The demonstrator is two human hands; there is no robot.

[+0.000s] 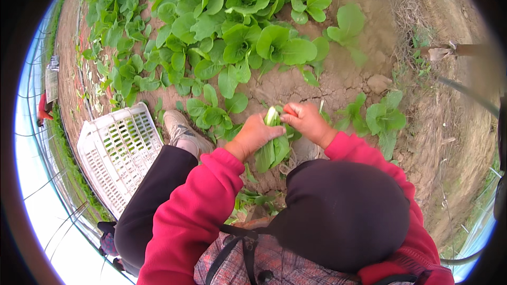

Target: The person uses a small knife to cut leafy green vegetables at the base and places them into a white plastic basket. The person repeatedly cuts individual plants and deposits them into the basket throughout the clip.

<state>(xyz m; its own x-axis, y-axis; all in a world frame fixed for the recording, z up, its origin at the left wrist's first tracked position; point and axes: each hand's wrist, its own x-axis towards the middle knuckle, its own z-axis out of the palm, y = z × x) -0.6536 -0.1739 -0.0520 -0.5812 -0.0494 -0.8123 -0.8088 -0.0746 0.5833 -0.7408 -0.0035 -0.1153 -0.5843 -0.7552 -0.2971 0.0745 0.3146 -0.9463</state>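
My left hand (253, 133) grips a cut head of leafy greens (271, 151), its pale stem end turned up and its leaves hanging down between my knees. Close beside the stem end, my right hand (305, 119) is closed around a small tool with a red handle (290, 110). The tool's working end is hidden, so I cannot tell its exact kind. Just beyond both hands, a small leafy plant (216, 115) grows from the cracked soil.
A white plastic crate (121, 146) with greens inside stands at my left leg. Dense leafy plants (237, 27) fill the bed ahead. More plants (380, 116) grow at right, near a pole (467, 94). Other people (44, 109) are at the far left, under the plastic greenhouse cover (51, 221).
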